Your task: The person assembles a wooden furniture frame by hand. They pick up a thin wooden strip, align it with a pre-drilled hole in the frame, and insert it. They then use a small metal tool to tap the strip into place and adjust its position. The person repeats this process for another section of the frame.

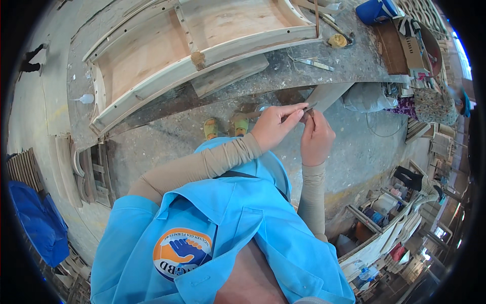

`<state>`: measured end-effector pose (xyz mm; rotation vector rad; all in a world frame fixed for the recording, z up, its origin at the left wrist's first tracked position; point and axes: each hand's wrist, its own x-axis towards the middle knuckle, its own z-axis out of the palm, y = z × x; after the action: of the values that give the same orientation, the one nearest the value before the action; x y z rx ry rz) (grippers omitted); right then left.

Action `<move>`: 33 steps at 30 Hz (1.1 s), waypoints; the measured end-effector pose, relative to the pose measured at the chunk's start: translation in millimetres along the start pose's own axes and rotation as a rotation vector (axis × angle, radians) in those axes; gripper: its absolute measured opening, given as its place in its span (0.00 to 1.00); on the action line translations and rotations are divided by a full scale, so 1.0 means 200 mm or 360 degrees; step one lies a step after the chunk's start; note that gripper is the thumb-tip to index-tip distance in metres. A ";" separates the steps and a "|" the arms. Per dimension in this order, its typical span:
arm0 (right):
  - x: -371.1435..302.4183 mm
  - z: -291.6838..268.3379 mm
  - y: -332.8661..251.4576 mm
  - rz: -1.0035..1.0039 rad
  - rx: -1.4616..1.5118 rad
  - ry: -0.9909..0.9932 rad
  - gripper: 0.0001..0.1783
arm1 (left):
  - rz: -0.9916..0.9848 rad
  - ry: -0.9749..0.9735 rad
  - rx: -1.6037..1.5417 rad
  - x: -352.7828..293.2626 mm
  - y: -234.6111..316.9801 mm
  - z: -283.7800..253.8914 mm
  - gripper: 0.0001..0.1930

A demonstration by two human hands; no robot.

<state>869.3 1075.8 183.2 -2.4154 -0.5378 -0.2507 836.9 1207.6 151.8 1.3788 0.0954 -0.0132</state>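
My left hand (275, 125) and my right hand (316, 136) meet in front of my body, just off the near edge of the workbench (283, 76). Both pinch a small, thin, dark piece (310, 106) between thumb and fingers; its kind is too small to make out. Beyond them on the bench lies a curved wooden frame (238, 52) with a panel and crosspiece. A flat wooden board (230, 76) rests partly under its near side. To the right of the board is a slim tool with a pale handle (318, 64).
A small yellowish cup (337, 41), a blue bucket (375, 11) and a cardboard box (411, 48) occupy the bench's right end. A white squeeze bottle (86, 99) lies at the left. Plastic bags (369, 97) hang at the right edge. Another person (415, 178) is at far right.
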 end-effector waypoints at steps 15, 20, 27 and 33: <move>0.07 0.00 -0.01 0.0142 0.0189 -0.0307 0.04 | 0.0001 0.0048 0.0025 0.02 -0.06 -0.05 0.17; 0.07 0.06 0.00 -0.0051 0.0110 -0.0080 0.02 | 0.0070 0.0129 0.0151 0.02 -0.02 -0.06 0.17; 0.09 0.06 -0.07 -0.0050 0.0260 -0.0084 0.03 | 0.0049 0.0350 0.0455 0.05 0.02 -0.18 0.17; 0.12 0.02 -0.03 0.0202 0.0531 -0.0223 0.04 | -0.0020 0.0112 -0.0021 0.02 0.04 -0.14 0.19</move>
<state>888.7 1090.6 189.9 -2.1396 -0.4465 0.0603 840.2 1237.6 154.2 1.3658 0.1627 0.0256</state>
